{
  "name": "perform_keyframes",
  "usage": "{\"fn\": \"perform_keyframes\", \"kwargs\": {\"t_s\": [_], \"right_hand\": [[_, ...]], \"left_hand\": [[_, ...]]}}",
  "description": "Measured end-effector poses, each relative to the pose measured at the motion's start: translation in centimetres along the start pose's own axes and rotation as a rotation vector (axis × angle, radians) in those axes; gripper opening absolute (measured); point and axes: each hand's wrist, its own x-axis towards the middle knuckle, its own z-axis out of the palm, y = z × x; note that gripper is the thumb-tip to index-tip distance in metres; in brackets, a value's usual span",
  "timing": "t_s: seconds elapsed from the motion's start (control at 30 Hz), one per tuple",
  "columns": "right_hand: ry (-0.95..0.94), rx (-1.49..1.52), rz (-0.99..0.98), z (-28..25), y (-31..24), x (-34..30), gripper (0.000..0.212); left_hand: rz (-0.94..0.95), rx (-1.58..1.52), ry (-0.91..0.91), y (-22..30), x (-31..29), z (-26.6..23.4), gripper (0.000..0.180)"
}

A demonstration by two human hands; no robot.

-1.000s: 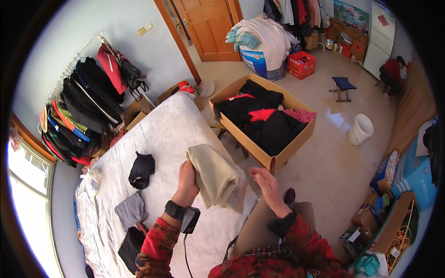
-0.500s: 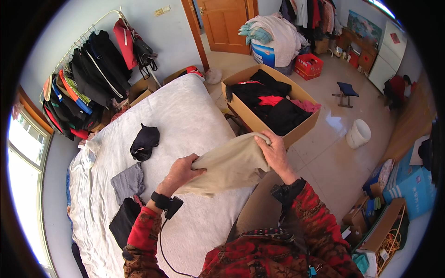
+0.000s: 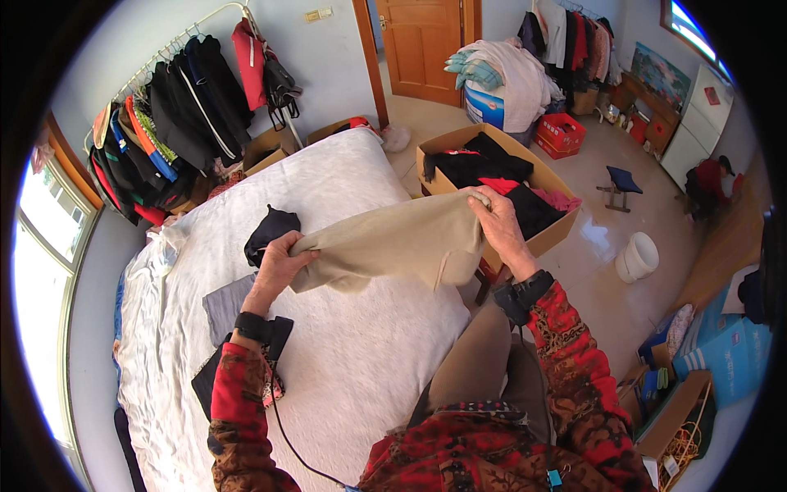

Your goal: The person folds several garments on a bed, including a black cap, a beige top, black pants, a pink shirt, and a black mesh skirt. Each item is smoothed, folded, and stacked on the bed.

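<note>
A beige piece of clothing is stretched out in the air over the bed, its lower edge hanging loose; its exact kind cannot be made out. My left hand pinches one end, thumb on top. At the opposite end, my right hand grips the upper corner. Just behind my left hand lies a dark bundled garment. Nearer to me on the bed are a grey folded cloth and a black garment with a pink patterned part, both partly covered by my left arm.
Beyond the bed's right side stands a cardboard box heaped with black and red clothes. Hanging clothes fill a rack at the far left. On the floor are a white bucket, a small stool and a red crate. Another person crouches far right.
Both hands have risen and moved farther apart, the left one going left and away from me. The beige clothing is now spread wider between them. My view has shifted slightly.
</note>
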Motion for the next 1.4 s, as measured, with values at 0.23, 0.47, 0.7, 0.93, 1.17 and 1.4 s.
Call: {"fn": "perform_keyframes", "kwargs": {"t_s": [0.23,0.47,0.7,0.93,1.17,1.4], "right_hand": [[-0.048,0.085,0.033,0.6,-1.1,-0.3,0.018],[-0.213,0.363,0.319,0.0,-2.3,0.6,0.018],[-0.116,0.030,0.362,4.3,7.1,-0.2,0.023],[-0.375,-0.124,0.426,4.0,14.3,-9.8,0.014],[-0.945,-0.466,0.104,7.8,11.0,-17.1,0.049],[-0.936,-0.695,-0.119,10.4,12.2,-18.0,0.026]], "left_hand": [[-0.059,-0.268,0.134,3.2,-2.7,-3.6,0.012],[-0.250,-0.399,-0.106,5.1,-3.9,-7.1,0.022],[-0.280,-0.053,0.219,-8.6,-1.2,-3.4,0.021],[-0.370,-0.239,0.336,-17.6,-8.0,4.7,0.021],[-0.133,0.641,0.131,-14.4,-16.5,13.8,0.048],[-0.028,0.806,0.209,-14.7,-16.8,13.0,0.036]]}}
